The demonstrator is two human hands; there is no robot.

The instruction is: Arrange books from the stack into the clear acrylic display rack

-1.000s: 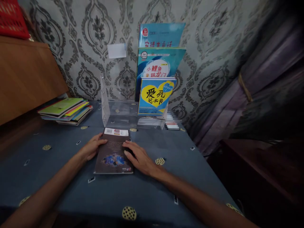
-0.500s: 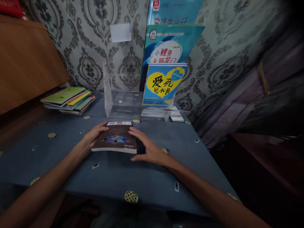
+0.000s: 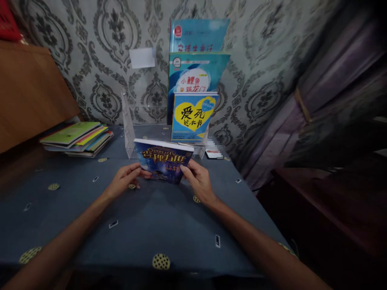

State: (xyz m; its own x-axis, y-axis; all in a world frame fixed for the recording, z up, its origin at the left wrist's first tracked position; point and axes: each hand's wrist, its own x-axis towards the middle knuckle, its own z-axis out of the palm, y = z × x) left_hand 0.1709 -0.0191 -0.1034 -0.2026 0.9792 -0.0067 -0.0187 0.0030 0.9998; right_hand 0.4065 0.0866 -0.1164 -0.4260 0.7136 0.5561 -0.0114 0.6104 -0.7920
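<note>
A dark blue book (image 3: 161, 161) with gold lettering, upside down to my view, is tilted up above the table (image 3: 145, 225). My left hand (image 3: 128, 178) grips its lower left corner, thumb in front. My right hand (image 3: 198, 179) holds the right edge, with the thumb on the cover. Just behind the book stands a clear acrylic rack (image 3: 128, 131), partly hidden by it. On the rack's right side, a blue book with a yellow heart (image 3: 193, 119) leans in front of two taller blue-green books (image 3: 222, 66).
A stack of thin books (image 3: 72, 135) lies at the back left beside a wooden cabinet (image 3: 33, 92). A small blurred white item (image 3: 214, 150) rests right of the rack. A curtain (image 3: 278, 117) hangs at the right.
The book has been turned over and tilted up, now showing the blue cover instead of the dark brown one. My right hand has closed on its edge. The camera view has shifted a little.
</note>
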